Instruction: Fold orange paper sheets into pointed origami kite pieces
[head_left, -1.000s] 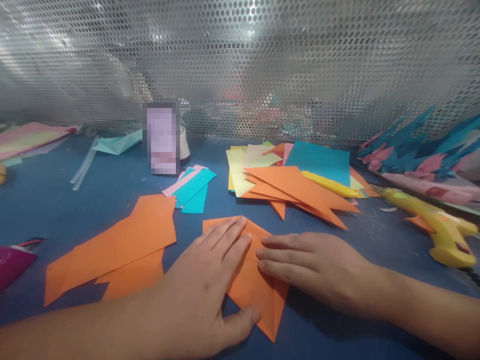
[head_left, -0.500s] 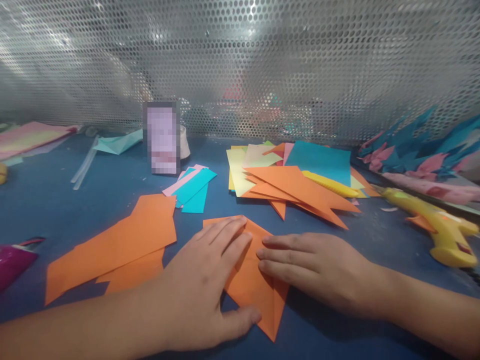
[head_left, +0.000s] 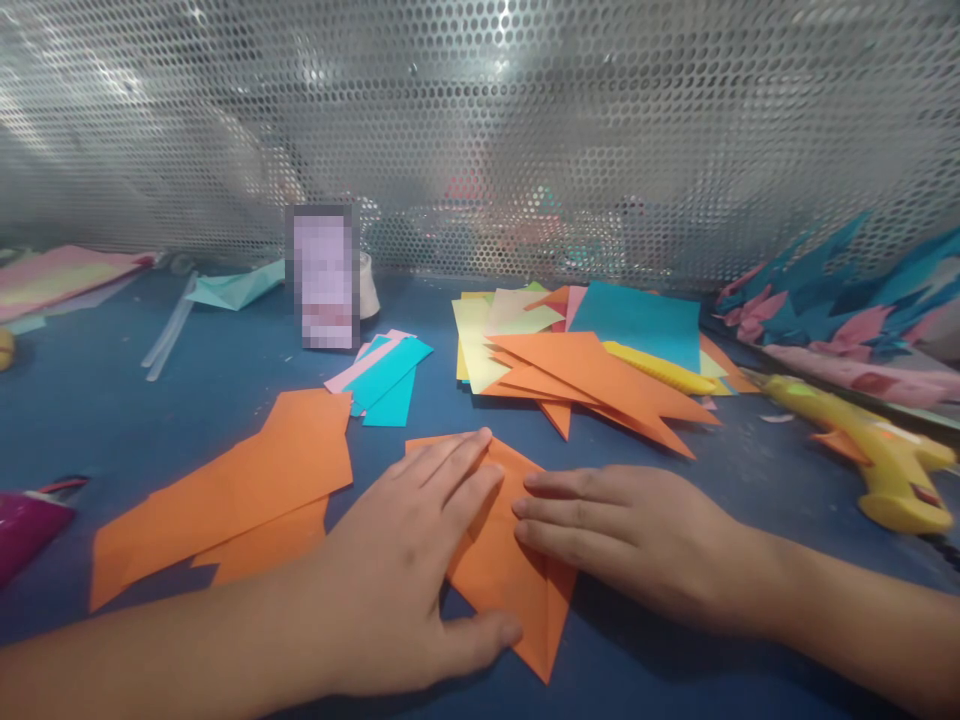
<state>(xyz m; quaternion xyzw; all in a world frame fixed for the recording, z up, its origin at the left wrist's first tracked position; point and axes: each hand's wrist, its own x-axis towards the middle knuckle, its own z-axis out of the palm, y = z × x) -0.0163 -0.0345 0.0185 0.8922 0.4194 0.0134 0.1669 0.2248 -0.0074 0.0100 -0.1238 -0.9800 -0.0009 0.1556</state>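
A folded sheet of orange paper (head_left: 499, 575) lies on the blue table between my hands, with creases and a pointed lower corner. My left hand (head_left: 420, 560) rests on its left side, fingers stretched toward the top edge and thumb near the lower part. From the right, my right hand (head_left: 630, 540) lays its straight fingertips flat on the paper; its thumb is hidden. Left of my left hand are more orange paper pieces (head_left: 247, 480), partly under the forearm. Beyond my hands lies a stack of pointed orange pieces (head_left: 585, 375).
A yellow glue gun (head_left: 862, 440) lies at the right, near blue and pink folded paper (head_left: 847, 300). A yellow cutter (head_left: 660, 368) rests by coloured sheets (head_left: 637, 315). Cyan strips (head_left: 390, 380), a blurred-out phone-like panel (head_left: 324, 280) and clear glue sticks (head_left: 169, 325) stand farther back before a perforated metal wall (head_left: 480, 130).
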